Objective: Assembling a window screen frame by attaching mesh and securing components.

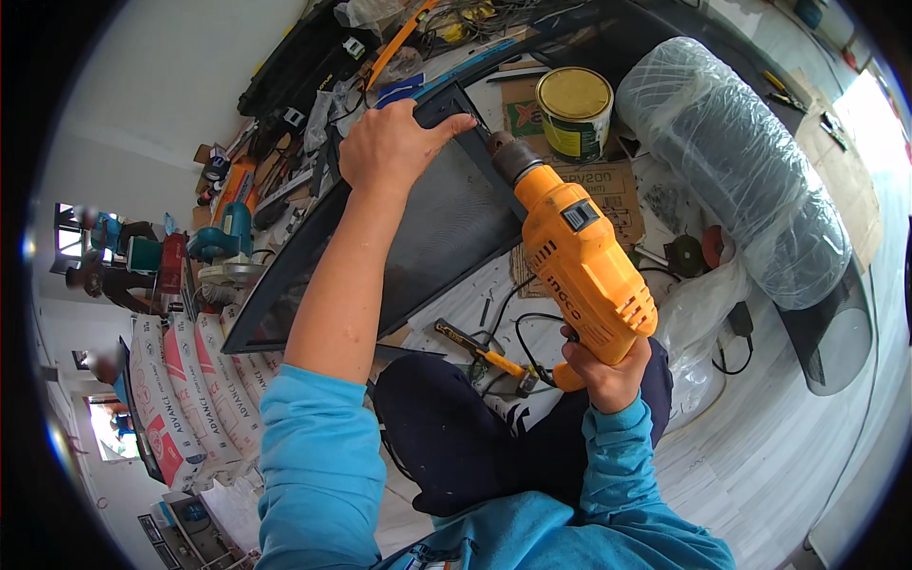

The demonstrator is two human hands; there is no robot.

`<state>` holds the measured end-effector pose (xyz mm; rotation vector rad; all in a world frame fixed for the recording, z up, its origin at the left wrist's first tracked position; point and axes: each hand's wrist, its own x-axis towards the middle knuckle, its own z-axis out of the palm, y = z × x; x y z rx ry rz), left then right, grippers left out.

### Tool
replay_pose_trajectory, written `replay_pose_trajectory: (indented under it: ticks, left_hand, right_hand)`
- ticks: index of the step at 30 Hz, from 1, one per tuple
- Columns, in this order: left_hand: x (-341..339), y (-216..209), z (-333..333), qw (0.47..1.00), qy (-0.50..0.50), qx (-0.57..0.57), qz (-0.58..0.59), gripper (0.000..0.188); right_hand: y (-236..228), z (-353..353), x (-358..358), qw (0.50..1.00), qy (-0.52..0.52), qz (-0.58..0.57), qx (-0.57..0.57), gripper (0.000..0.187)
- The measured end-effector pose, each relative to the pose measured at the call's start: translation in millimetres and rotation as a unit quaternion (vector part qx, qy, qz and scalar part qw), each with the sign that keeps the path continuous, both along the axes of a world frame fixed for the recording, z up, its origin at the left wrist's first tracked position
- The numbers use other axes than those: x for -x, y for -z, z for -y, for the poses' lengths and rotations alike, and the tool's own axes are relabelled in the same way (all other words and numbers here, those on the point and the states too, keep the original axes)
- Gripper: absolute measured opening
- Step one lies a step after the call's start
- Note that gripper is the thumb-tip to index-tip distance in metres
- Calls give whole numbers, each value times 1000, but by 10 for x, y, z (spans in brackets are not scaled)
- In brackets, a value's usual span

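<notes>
My right hand [613,378] is wrapped round the handle of an orange corded power drill [584,261]. The drill's dark chuck [515,159] points up and left at the top corner of a black-framed mesh panel [432,228]. Whether the bit touches the frame cannot be made out. My left hand [394,142] grips that same corner, its thumb stretched along the frame toward the chuck and its other fingers curled over the far edge, partly hidden. The panel leans at a slant in front of my knees.
A hammer [484,351] with a yellow-and-black handle and black cables lie near my knees. Beyond the drill stand a paint can [575,112] and a plastic-wrapped grey roll [736,161]. Stacked sacks [195,380], a teal circular saw [223,236] and mixed tools crowd the left.
</notes>
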<state>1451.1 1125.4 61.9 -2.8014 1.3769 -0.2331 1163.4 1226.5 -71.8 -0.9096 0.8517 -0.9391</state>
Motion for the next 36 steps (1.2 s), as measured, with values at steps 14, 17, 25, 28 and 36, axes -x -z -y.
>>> replay_pose_trajectory:
  ticks: [14, 17, 25, 28, 36]
  left_hand:
    - [-130, 67, -74, 995, 68, 50, 45, 75]
    - [-126, 87, -65, 995, 68, 50, 54, 75]
    - [-138, 107, -67, 994, 71, 53, 64, 76]
    - [-155, 121, -79, 993, 76, 58, 69, 76]
    - [-121, 65, -41, 999, 42, 13, 32, 96]
  right_hand:
    - [-210, 284, 129, 999, -51, 11, 17, 49]
    - [-207, 402, 178, 998, -56, 23, 27, 51]
    - [-181, 469, 215, 998, -61, 7, 26, 50]
    - [-172, 489, 216, 997, -62, -15, 33, 48]
    - [-177, 482, 155, 997, -57, -22, 36, 49]
